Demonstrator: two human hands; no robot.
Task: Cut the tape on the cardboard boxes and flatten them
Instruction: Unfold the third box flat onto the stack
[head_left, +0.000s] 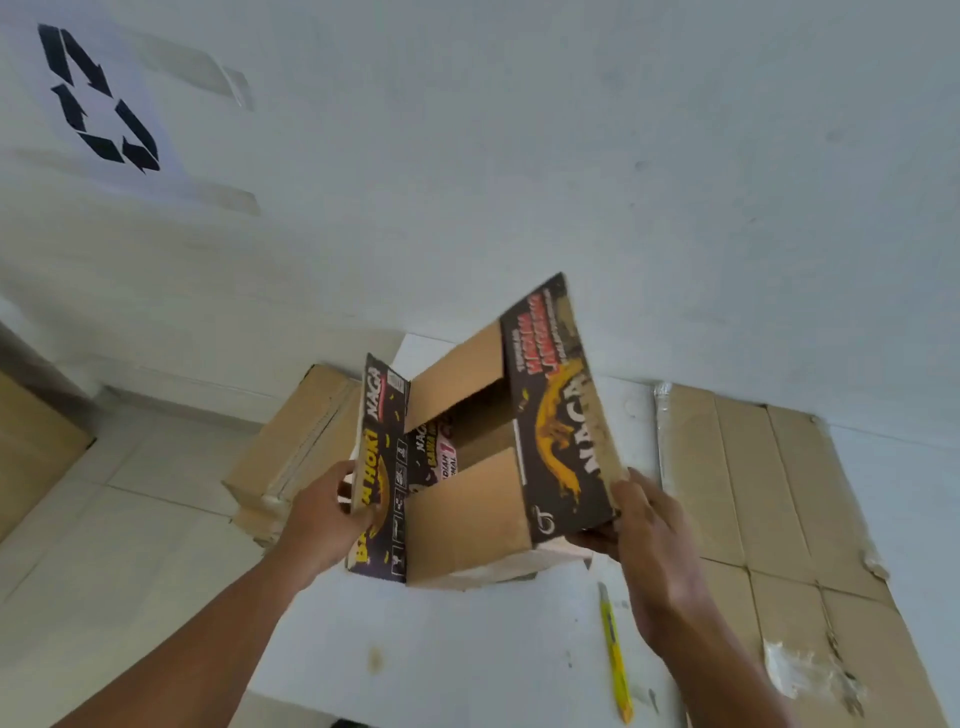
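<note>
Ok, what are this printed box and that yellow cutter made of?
The box looks like cardboard: matte brown inside the flaps, with a dark printed coating outside. The cutter seems to be smooth yellow plastic; its blade is too small to judge.

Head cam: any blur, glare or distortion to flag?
Head view: heavy wide-angle bending at the edges; soft throughout, lettering on the printed box smeared, left hand and right hand slightly blurred; light even and diffuse, shadows faint, no strong glare.

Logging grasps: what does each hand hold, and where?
Both hold the box: left hand grips its left flap, right hand the right flap's near corner.
</note>
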